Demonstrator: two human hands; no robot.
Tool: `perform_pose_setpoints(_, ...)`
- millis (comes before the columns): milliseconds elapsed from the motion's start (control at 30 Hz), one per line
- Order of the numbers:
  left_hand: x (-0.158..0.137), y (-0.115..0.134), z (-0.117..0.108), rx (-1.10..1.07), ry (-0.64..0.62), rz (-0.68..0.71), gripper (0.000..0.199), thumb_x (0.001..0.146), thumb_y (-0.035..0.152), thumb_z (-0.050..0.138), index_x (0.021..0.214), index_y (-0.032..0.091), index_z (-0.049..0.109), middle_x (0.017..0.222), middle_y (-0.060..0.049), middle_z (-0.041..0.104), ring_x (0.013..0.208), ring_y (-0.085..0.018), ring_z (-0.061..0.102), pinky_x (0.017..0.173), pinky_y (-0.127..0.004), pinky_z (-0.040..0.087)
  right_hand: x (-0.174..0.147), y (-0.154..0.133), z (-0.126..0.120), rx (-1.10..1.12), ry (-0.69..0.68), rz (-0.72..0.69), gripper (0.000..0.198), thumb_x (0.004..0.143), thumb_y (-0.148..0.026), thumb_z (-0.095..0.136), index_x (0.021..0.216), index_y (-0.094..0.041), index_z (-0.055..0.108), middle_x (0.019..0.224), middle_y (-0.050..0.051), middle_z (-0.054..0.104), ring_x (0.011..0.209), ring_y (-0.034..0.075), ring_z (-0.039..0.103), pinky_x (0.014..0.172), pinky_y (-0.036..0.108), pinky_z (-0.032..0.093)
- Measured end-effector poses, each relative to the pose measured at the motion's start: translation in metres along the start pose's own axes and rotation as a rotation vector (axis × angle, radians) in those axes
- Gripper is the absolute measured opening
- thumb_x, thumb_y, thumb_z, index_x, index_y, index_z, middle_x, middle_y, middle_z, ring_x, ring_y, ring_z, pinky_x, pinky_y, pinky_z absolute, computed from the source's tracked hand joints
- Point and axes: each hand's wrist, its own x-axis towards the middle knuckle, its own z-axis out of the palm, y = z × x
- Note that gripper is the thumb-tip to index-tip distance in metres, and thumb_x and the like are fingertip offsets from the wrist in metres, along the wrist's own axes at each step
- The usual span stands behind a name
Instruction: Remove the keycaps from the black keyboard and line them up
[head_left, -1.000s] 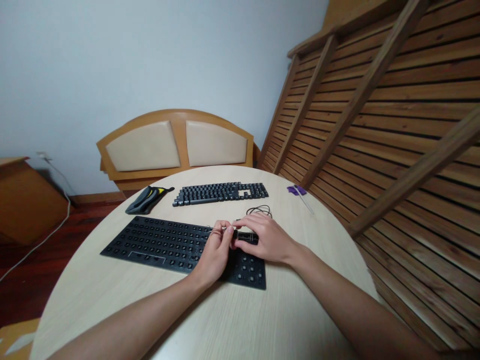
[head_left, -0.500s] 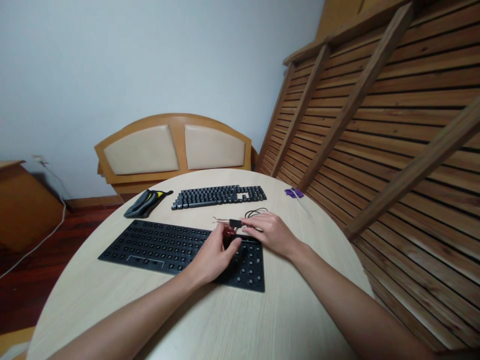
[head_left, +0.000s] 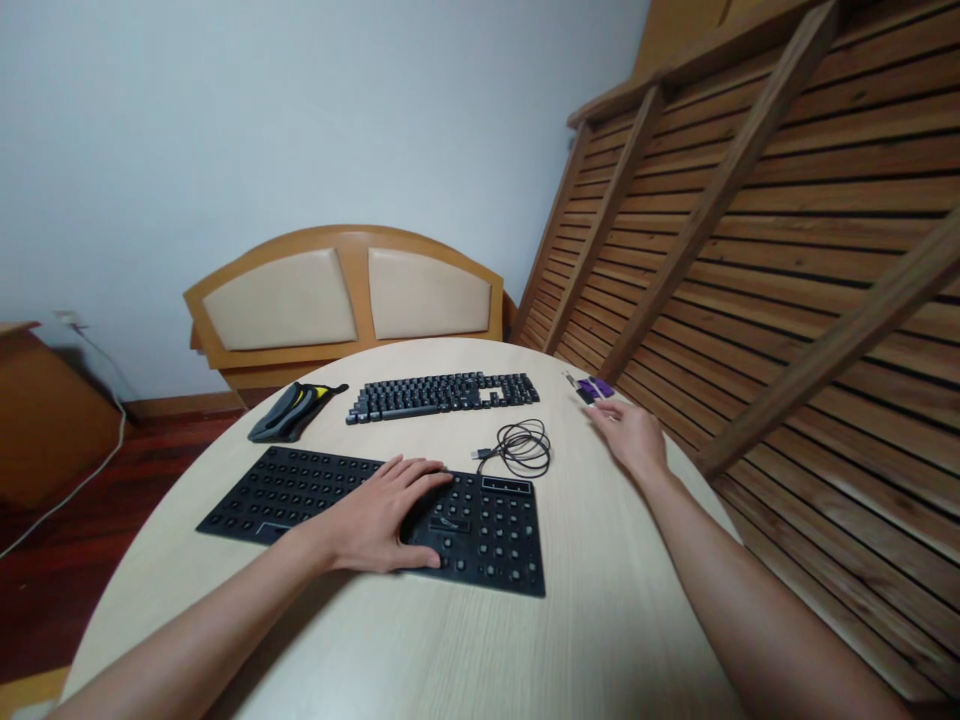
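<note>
My left hand lies with spread fingers on a black keyboard stripped of its keycaps, its switches showing. At the right of the table, my right hand has its fingers together at the dark handle of a wire keycap puller. The puller's wire ends point away from me, beside a small purple cloth. Behind the keyboard's right part lies a coiled black USB cable. Loose black keycaps sit farther back, laid out in keyboard order with a gap toward the right.
A grey and black pouch with yellow trim rests at the table's left. The round pale table stands before a wooden headboard. A slatted wooden panel leans along the right side.
My right hand has moved right with the keycap puller, from the keyboard's back edge to the purple cloth. My left hand has opened flat on the keyboard, which has shifted slightly.
</note>
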Motion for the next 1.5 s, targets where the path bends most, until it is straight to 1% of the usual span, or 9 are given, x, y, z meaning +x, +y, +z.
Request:
perform_pose_setpoints(267, -0.002, 0.005, 0.005, 0.007, 0.039, 0.007, 0.089, 0.072, 0.072, 0.065, 0.142, 0.022, 0.043, 0.142, -0.015, 0.048, 0.127, -0.037, 0.045, 0.109, -0.055, 0.034, 0.006, 0.014, 0.008, -0.127, 0.038, 0.13, 0.033, 0.078, -0.05, 0.065, 0.095, -0.026, 0.079, 0.092, 0.011, 0.077, 0.084, 0.029, 0.069, 0.065, 0.034, 0.047)
perform_pose_setpoints(567, 0.001, 0.021, 0.018, -0.01, 0.08, -0.026, 0.09, 0.073, 0.074, 0.062, 0.144, 0.021, 0.043, 0.144, -0.016, 0.047, 0.127, -0.039, 0.045, 0.108, -0.057, 0.032, 0.017, 0.025, 0.029, -0.217, 0.044, 0.138, 0.033, 0.073, -0.051, 0.068, 0.089, -0.025, 0.079, 0.087, 0.012, 0.076, 0.08, 0.026, 0.069, 0.07, 0.036, 0.048)
perform_pose_setpoints(767, 0.011, 0.03, 0.023, 0.007, 0.07, -0.044, 0.089, 0.074, 0.074, 0.06, 0.142, 0.02, 0.044, 0.143, -0.017, 0.047, 0.127, -0.041, 0.045, 0.11, -0.062, 0.027, 0.017, 0.023, 0.028, -0.217, 0.044, 0.124, 0.033, 0.072, -0.054, 0.068, 0.084, -0.025, 0.079, 0.087, 0.011, 0.076, 0.084, 0.027, 0.068, 0.074, 0.037, 0.048)
perform_pose_setpoints(900, 0.012, 0.031, 0.025, 0.022, 0.049, -0.062, 0.089, 0.075, 0.073, 0.06, 0.142, 0.018, 0.043, 0.144, -0.018, 0.046, 0.131, -0.041, 0.043, 0.111, -0.064, 0.024, 0.023, 0.022, 0.023, -0.204, 0.045, 0.114, 0.038, 0.076, -0.057, 0.063, 0.086, -0.024, 0.079, 0.093, 0.015, 0.075, 0.089, 0.032, 0.067, 0.078, 0.043, 0.049)
perform_pose_setpoints(967, 0.011, 0.029, 0.027, 0.013, 0.064, -0.058, 0.089, 0.076, 0.074, 0.059, 0.144, 0.019, 0.041, 0.146, -0.018, 0.045, 0.133, -0.041, 0.041, 0.112, -0.065, 0.022, 0.027, 0.025, 0.021, -0.195, 0.046, 0.093, 0.038, 0.082, -0.053, 0.058, 0.093, -0.024, 0.079, 0.102, 0.016, 0.074, 0.096, 0.033, 0.066, 0.081, 0.044, 0.048)
perform_pose_setpoints(1067, 0.007, 0.026, 0.032, 0.002, 0.09, -0.043, 0.089, 0.078, 0.073, 0.058, 0.148, 0.022, 0.037, 0.149, -0.016, 0.042, 0.136, -0.04, 0.038, 0.114, -0.064, 0.019, 0.03, 0.034, 0.021, -0.166, 0.019, 0.033, 0.033, 0.087, -0.041, 0.053, 0.103, -0.025, 0.077, 0.114, 0.012, 0.072, 0.104, 0.029, 0.064, 0.085, 0.038, 0.048)
perform_pose_setpoints(1133, 0.005, 0.024, 0.034, 0.001, 0.094, -0.04, 0.088, 0.079, 0.072, 0.058, 0.149, 0.023, 0.034, 0.151, -0.016, 0.04, 0.138, -0.04, 0.036, 0.115, -0.063, 0.018, 0.032, 0.042, 0.023, -0.147, -0.009, 0.01, 0.032, 0.087, -0.034, 0.053, 0.106, -0.024, 0.077, 0.113, 0.01, 0.073, 0.103, 0.027, 0.066, 0.085, 0.034, 0.049)
perform_pose_setpoints(1267, 0.004, 0.023, 0.035, -0.003, 0.093, -0.046, 0.087, 0.08, 0.07, 0.059, 0.15, 0.024, 0.033, 0.153, -0.015, 0.038, 0.14, -0.039, 0.033, 0.116, -0.063, 0.017, 0.036, 0.052, 0.028, -0.128, -0.033, 0.03, 0.031, 0.086, -0.025, 0.054, 0.105, -0.019, 0.078, 0.105, 0.012, 0.075, 0.094, 0.026, 0.069, 0.082, 0.032, 0.05)
perform_pose_setpoints(1500, 0.004, 0.025, 0.032, 0.017, 0.071, -0.062, 0.087, 0.08, 0.071, 0.058, 0.149, 0.024, 0.034, 0.154, -0.015, 0.037, 0.141, -0.038, 0.032, 0.117, -0.062, 0.017, 0.036, 0.044, 0.022, -0.099, -0.025, 0.054, 0.029, 0.082, -0.021, 0.058, 0.102, -0.021, 0.079, 0.105, 0.012, 0.076, 0.095, 0.029, 0.07, 0.083, 0.034, 0.05)
